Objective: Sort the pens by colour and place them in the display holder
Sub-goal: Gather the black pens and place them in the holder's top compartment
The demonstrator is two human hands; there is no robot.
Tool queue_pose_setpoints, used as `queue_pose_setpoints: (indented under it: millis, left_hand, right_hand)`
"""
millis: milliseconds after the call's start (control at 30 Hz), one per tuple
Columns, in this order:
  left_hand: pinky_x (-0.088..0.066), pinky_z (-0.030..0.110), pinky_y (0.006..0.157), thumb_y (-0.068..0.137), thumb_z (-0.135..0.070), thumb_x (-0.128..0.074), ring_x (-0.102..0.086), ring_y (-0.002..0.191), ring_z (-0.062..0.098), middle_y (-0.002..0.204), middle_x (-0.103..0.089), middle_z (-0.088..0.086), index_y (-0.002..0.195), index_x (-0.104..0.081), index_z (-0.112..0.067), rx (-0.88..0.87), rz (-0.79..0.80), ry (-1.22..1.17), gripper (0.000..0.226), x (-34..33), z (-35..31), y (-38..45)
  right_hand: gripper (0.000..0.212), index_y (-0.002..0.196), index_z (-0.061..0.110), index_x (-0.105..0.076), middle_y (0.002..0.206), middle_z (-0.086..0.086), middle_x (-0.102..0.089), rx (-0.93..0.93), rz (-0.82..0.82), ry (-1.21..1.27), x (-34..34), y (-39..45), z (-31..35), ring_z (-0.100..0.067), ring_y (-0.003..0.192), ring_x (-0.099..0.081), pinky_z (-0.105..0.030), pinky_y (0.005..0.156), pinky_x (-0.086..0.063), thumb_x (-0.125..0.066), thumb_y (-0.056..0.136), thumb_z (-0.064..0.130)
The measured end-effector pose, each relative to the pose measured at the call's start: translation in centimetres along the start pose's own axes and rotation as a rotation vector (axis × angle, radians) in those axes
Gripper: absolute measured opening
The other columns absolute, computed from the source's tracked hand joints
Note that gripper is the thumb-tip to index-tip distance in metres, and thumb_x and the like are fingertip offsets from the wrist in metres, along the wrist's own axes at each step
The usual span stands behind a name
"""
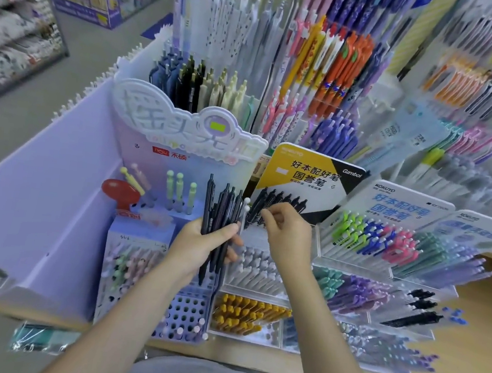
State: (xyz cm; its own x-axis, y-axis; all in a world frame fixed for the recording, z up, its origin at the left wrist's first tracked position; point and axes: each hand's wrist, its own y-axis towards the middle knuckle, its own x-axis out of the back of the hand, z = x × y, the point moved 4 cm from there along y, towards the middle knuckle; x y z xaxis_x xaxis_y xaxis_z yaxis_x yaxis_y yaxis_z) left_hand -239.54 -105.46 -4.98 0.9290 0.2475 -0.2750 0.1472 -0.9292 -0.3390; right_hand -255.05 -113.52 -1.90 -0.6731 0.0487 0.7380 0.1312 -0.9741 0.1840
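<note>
Gripping a bunch of slim dark plastic pens upright, the left hand has thumb and fingers curled round the barrels, just in front of the lilac display stand. Far left: a smooth lilac cardboard side panel. Next, a red glossy mushroom-shaped topper and pastel yellow, pink and green round-capped pens standing in a perforated lilac plastic pen block. Above them a cloud-shaped white header sign with a red "hello"-style logo and Chinese characters; exact text too blurred to read. Right hand has its fingers bent in a pinch on a thin white ball-tipped rod, right beside the held pens and in front of a row of black pens in a clear acrylic display holder. Behind that, a yellow, white and black card reads "KOKUYO", "Gambol" and "好本配好笔 国誉笔". Further right, a pale blue KOKUYO card with the same slogan, over tiered clear trays of green, blue, pink, teal and purple clip pens. Lower tier: mustard-yellow pens.
</note>
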Motion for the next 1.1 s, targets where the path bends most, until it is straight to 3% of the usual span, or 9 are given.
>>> queue_pose_setpoints:
  millis: [100, 200, 367, 467, 667, 733, 833, 1100]
  left_hand:
    - [-0.055, 0.034, 0.063, 0.090, -0.020, -0.070, -0.064, 0.063, 0.023, 0.078, -0.073, 0.009, 0.105, -0.067, 0.000, -0.002, 0.012, 0.037, 0.025, -0.1, 0.1, 0.1]
    - [-0.054, 0.037, 0.064, 0.091, -0.016, -0.070, -0.062, 0.062, 0.024, 0.075, -0.070, 0.009, 0.101, -0.067, 0.001, 0.018, 0.085, 0.059, 0.020, -1.1, 0.5, -0.1]
    - [-0.060, 0.040, 0.070, 0.094, -0.022, -0.066, -0.070, 0.068, 0.028, 0.087, -0.076, 0.015, 0.108, -0.064, -0.007, 0.068, 0.106, 0.042, 0.021, -2.3, 0.8, -0.3]
    - [-0.057, 0.035, 0.055, 0.096, -0.023, -0.064, -0.067, 0.058, 0.027, 0.085, -0.075, 0.017, 0.109, -0.060, -0.009, 0.076, 0.079, 0.030, 0.019, -1.9, 0.7, -0.1]
    - [-0.040, 0.029, 0.048, 0.098, -0.028, -0.061, -0.044, 0.047, 0.016, 0.062, -0.054, 0.003, 0.093, -0.054, -0.011, 0.023, 0.060, 0.156, 0.019, -1.4, 0.6, 0.4]
    - [-0.040, 0.027, 0.050, 0.099, -0.026, -0.059, -0.047, 0.051, 0.015, 0.065, -0.053, 0.003, 0.092, -0.053, -0.010, 0.028, 0.082, 0.113, 0.018, -1.6, 0.6, 0.4]
    - [-0.044, 0.027, 0.054, 0.101, -0.014, -0.054, -0.056, 0.060, 0.015, 0.071, -0.060, 0.005, 0.106, -0.059, -0.006, 0.029, 0.096, 0.020, 0.011, -1.7, 0.5, 0.5]
    - [-0.061, 0.037, 0.073, 0.103, -0.009, -0.048, -0.071, 0.083, 0.030, 0.095, -0.073, 0.018, 0.124, -0.060, -0.007, 0.042, 0.193, -0.135, 0.025, -1.8, 0.4, -0.1]
  right_hand:
    - [0.013, 0.088, 0.019, -0.071, 0.070, -0.001, -0.068, -0.112, 0.122, 0.346, 1.0, -1.5, 1.0, -0.009, 0.055, -0.059, -0.026, 0.056, -0.048, -0.063, 0.095, 0.028]
    - [0.007, 0.085, 0.024, -0.073, 0.066, 0.003, -0.067, -0.204, 0.227, 0.555, 1.1, -2.6, 1.4, -0.012, 0.056, -0.058, -0.029, 0.056, -0.049, -0.070, 0.090, 0.027]
    - [0.009, 0.091, 0.008, -0.073, 0.070, -0.008, -0.070, -0.298, 0.130, 0.751, 2.5, -2.7, 0.0, -0.019, 0.065, -0.067, -0.029, 0.064, -0.054, -0.070, 0.090, 0.016]
    - [0.014, 0.100, 0.001, -0.070, 0.077, -0.011, -0.074, -0.323, -0.021, 0.869, 4.5, -1.9, -1.1, -0.026, 0.074, -0.072, -0.031, 0.069, -0.059, -0.067, 0.091, 0.012]
    - [0.012, 0.103, 0.008, -0.069, 0.082, -0.006, -0.074, -0.205, -0.199, 0.698, 5.7, 0.0, -1.5, -0.017, 0.077, -0.073, -0.025, 0.073, -0.059, -0.067, 0.091, 0.008]
    - [0.011, 0.099, 0.017, -0.067, 0.080, 0.000, -0.073, -0.175, -0.173, 0.623, 4.9, 0.2, -1.4, -0.011, 0.076, -0.072, -0.025, 0.074, -0.059, -0.066, 0.092, 0.009]
    - [0.012, 0.097, 0.024, -0.066, 0.080, 0.008, -0.072, -0.125, -0.130, 0.499, 3.8, 0.3, -1.5, -0.003, 0.075, -0.070, -0.027, 0.079, -0.059, -0.066, 0.093, 0.013]
    - [0.017, 0.104, 0.009, -0.072, 0.086, -0.004, -0.072, -0.011, -0.025, 0.161, 1.6, 1.4, -1.4, -0.017, 0.080, -0.068, -0.036, 0.077, -0.057, -0.067, 0.093, 0.021]
